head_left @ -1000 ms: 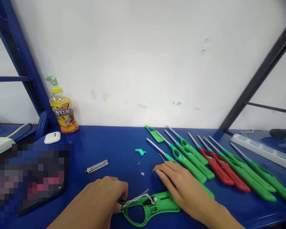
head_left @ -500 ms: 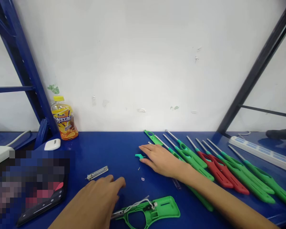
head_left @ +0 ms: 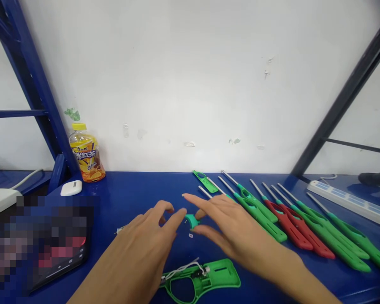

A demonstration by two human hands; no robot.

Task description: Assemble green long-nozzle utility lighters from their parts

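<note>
Two bare hands meet above a blue tabletop (head_left: 139,190) set against a white wall (head_left: 183,84). The right hand (head_left: 232,228), entering from the lower right, pinches a small teal lighter trigger (head_left: 192,220) between thumb and a bent finger, its index finger stretched out above. The left hand (head_left: 142,249) reaches in from the lower left, thumb and index finger parted; one fingertip is just beside the trigger's left end, and whether it touches cannot be told. The two hands are near each other, with the trigger between them.

Just below the trigger lies a tiny white piece (head_left: 190,235). Nearer the viewer, an opened green lighter shell (head_left: 220,274) lies with its inside facing up, white wires (head_left: 183,268) running along it; its left end is hidden by the left hand. Beyond the hands rests a loose green shell half (head_left: 208,184).

To the right, long-necked green lighters (head_left: 261,213) and two red lighters (head_left: 315,238) lie slantwise in a row, beside a white power strip (head_left: 348,198). At left are a yellow-capped drink bottle (head_left: 88,158), a white earbud case (head_left: 71,188) and a partly pixelated phone (head_left: 76,261).
</note>
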